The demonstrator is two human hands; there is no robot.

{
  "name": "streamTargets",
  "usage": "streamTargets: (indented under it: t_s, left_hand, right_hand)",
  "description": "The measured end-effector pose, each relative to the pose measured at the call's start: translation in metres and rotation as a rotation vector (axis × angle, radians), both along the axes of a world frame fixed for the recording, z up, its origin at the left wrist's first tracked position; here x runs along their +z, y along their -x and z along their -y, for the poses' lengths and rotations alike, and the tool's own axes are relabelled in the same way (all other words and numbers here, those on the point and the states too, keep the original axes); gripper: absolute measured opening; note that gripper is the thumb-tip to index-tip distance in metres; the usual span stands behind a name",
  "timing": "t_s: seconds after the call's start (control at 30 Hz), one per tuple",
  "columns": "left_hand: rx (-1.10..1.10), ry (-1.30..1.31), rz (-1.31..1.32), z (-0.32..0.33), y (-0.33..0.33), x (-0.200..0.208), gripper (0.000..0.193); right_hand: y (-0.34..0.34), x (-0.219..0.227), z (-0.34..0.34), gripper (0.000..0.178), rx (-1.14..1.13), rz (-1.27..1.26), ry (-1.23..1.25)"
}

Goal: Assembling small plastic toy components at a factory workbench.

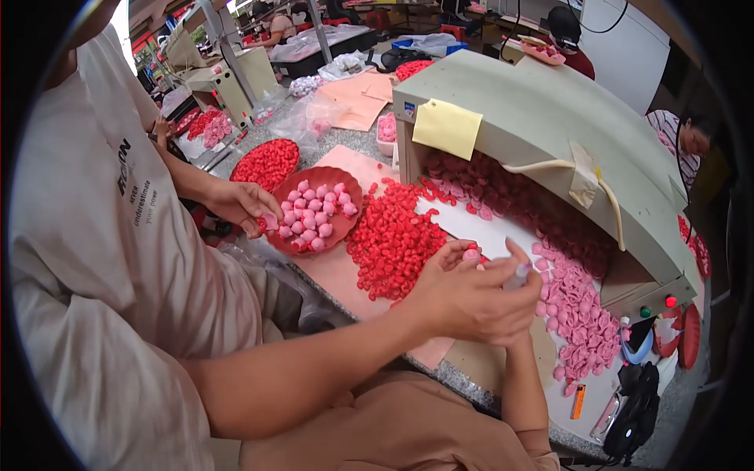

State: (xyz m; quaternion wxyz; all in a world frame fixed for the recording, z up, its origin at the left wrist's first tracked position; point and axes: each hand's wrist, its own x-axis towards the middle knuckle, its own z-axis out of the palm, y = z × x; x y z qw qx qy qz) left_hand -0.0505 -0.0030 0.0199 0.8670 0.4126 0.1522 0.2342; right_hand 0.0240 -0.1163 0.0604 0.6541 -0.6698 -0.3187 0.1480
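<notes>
My left hand [457,289] comes in from the left, fingers closed round a small pink ball [471,255] with a bit of red beside it. Close against it, partly overlapping, my right hand [516,310] is closed round a small translucent bottle [518,276], perhaps glue. Which finger belongs to which hand is partly hidden. Both hands are above the table, between a heap of small red pieces [397,239] and a heap of thin pink cup-shaped pieces [581,326]. At left, a co-worker's hand [250,206] pinches a pink piece over a red dish [351,182] of pink balls.
A pale arched machine housing [542,125] stands over more pink pieces, a yellow paper [448,129] taped on. A heaped dish of red pieces [267,162] lies beyond the co-worker. An orange lighter [578,401] and a black cable bundle [640,404] lie at the right.
</notes>
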Motion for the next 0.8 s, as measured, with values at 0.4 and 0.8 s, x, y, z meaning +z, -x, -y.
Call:
streamTargets:
  t_s: [0.4,0.8]
  left_hand:
    - [0.028,-0.654,-0.125,0.072,0.085,-0.041,0.041]
    - [0.082,-0.979,-0.175,0.086,0.077,-0.049,0.037]
  right_hand:
    - [0.019,0.143,0.097,0.031,0.661,-0.108,-1.117]
    - [-0.011,0.156,0.201,0.020,0.448,-0.060,-0.867]
